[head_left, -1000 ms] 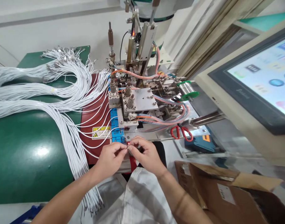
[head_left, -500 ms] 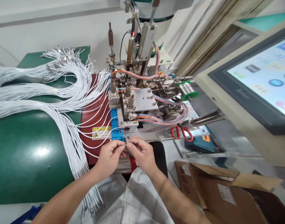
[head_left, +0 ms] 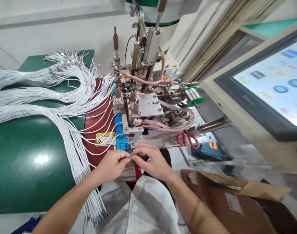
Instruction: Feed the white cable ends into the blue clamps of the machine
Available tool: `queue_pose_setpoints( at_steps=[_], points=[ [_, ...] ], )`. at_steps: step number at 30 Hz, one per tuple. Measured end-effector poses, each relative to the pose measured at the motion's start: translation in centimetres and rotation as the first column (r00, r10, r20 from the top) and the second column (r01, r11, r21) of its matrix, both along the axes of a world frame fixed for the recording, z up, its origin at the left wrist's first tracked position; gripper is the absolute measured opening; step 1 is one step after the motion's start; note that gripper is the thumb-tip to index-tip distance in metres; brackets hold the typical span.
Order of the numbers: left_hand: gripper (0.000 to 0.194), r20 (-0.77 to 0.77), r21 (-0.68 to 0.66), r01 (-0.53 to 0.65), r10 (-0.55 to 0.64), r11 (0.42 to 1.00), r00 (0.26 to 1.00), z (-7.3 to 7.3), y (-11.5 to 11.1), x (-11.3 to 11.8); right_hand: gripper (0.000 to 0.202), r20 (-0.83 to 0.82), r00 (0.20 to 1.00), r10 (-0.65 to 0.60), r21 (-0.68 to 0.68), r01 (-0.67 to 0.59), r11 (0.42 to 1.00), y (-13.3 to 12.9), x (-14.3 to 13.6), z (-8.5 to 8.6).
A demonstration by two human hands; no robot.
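My left hand (head_left: 113, 165) is closed in a pinch at the front edge of the machine. A white cable (head_left: 92, 165) runs behind its wrist towards the pinched fingers. Fingertip to fingertip with it, my right hand (head_left: 150, 160) pinches the same tiny cable end, mostly hidden by the fingers. Just beyond them is a row of blue clamp blocks (head_left: 122, 143), with several white cables fed in from the left. A thick bundle of white cables (head_left: 65, 136) lies on the green table mat (head_left: 29, 162), its ends hanging over the front edge.
A soldering machine (head_left: 148, 105) with metal blocks and hoses stands ahead, carrying a solder wire spool (head_left: 192, 96). Red-handled scissors (head_left: 188, 139) lie at its right edge. A touchscreen (head_left: 267, 84) juts in at right, above an open cardboard box (head_left: 226, 204). A warning label (head_left: 105, 139) marks the brown plate.
Both hands have shifted slightly down towards me and stay pinched together. The right wrist has swung a little outward. The view has moved slightly; the cables in the clamps look unchanged.
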State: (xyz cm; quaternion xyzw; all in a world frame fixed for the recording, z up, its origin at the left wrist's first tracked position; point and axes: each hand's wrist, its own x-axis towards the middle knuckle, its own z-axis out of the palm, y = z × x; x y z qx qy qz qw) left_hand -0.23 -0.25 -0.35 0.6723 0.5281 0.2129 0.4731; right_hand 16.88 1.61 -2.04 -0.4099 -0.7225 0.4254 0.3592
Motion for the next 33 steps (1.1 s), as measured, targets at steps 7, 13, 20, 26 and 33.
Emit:
queue_pose_setpoints(
  at_steps=[7,13,20,26,33],
  points=[
    [0.015,0.133,0.059,-0.302,0.292,0.952,0.947,-1.8,-1.1,1.0,0.016,-0.042,0.907,-0.42,-0.064,0.417,0.907,-2.1,-2.5,-0.4],
    [0.014,0.267,-0.077,-0.37,0.377,0.926,0.887,-2.3,-1.2,1.3,0.012,-0.107,0.908,-0.406,-0.14,0.39,0.91,-2.7,-2.6,-1.4],
    [0.013,0.235,-0.037,-0.356,0.354,0.934,0.905,-2.5,-1.3,1.4,0.011,-0.241,0.876,-0.418,-0.402,0.302,0.864,-1.7,-2.2,-1.4],
    [0.015,0.222,-0.032,-0.373,0.371,0.927,0.902,-2.9,-1.3,1.4,0.011,-0.221,0.865,-0.449,-0.369,0.352,0.86,-1.9,-2.4,-2.0],
    [0.015,0.215,-0.004,-0.404,0.395,0.915,0.893,-3.0,-1.4,1.6,0.011,-0.129,0.908,-0.4,-0.05,0.396,0.917,-1.8,-2.2,-1.7]
  ],
)
